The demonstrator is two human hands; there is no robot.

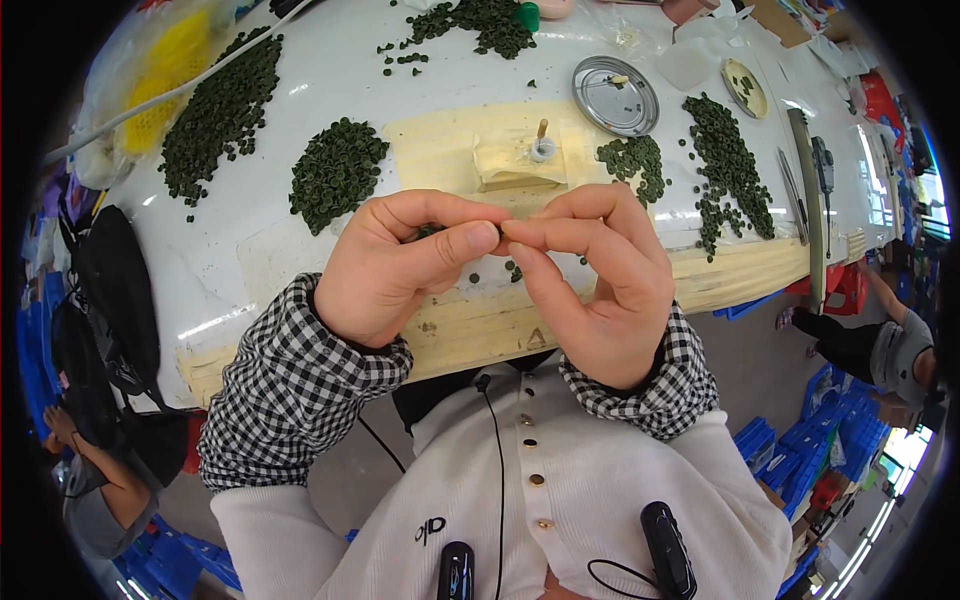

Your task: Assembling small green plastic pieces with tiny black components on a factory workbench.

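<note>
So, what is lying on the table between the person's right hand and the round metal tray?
A small heap of green round pieces lies between the right hand and the round metal tray, as the head view shows.

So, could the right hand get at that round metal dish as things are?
Probably yes: the metal dish lies ahead of the right hand, with only a low pile of green pieces between them, though that hand is busy at a small dark piece.
</note>
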